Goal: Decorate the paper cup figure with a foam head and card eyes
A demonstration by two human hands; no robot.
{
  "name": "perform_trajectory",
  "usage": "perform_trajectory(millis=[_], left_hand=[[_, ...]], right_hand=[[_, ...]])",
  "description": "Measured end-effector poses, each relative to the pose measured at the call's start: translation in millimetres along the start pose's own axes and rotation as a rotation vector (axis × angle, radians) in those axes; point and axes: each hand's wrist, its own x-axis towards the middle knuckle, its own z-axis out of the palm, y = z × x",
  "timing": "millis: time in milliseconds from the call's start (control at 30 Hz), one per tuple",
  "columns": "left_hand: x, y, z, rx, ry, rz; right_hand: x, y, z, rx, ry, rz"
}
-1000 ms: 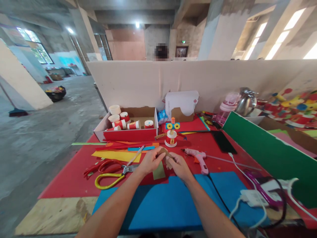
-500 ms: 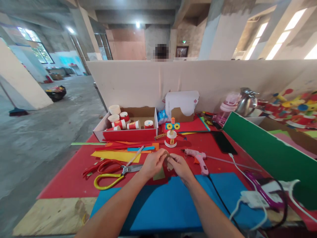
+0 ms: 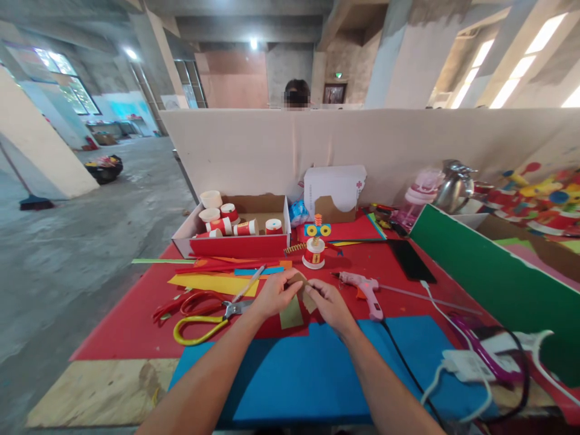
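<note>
Between my two hands is a small brown piece of cardboard. My left hand pinches its left side, and my right hand pinches its right side. Under them a flat olive-green paper piece lies at the edge of the blue sheet. Just beyond my hands stands a red and white paper-cup figure with yellow ring eyes and a coiled arm. A pink glue gun lies right of my right hand. Yellow-handled scissors lie left of my left hand.
An open box of paper cups stands at the back left, with coloured paper strips before it. At right are a black phone, a green-sided box, cables and a metal jug. A person's head shows behind the partition.
My hands have moved slightly apart, with my left hand further left. More of the brown cardboard and the olive-green paper shows.
</note>
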Motion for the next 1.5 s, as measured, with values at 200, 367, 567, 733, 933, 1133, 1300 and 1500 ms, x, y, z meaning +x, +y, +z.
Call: perform_trajectory(millis=[200,367,567,733,933,1133,1300,1500], left_hand=[[-3,8,2.3,0.101,0.017,0.072],[-9,10,10.0,0.245,0.027,0.127],[-3,9,6.8,0.023,0.031,0.030],[1,6,3.6,-0.365,-0.053,-0.144],[0,10,0.1,-0.545,-0.088,-0.244],[-1,11,-2.1,-0.548,-0.088,-0.230],[-1,15,-0.3,-0.578,-0.082,-0.225],[-1,12,5.5,-0.454,0.048,-0.199]], right_hand=[[-3,-3,2,-0.108,0.120,-0.024],[-3,-1,2,0.033,0.120,0.044],[-2,-6,2,0.095,0.004,0.094],[-4,-8,0,0.104,-0.030,0.116],[-6,-7,1,0.201,-0.068,0.154],[-6,-11,2,0.190,-0.032,0.152],[-5,-10,4,0.184,0.040,0.168],[-6,-9,5,0.145,0.084,0.222]])
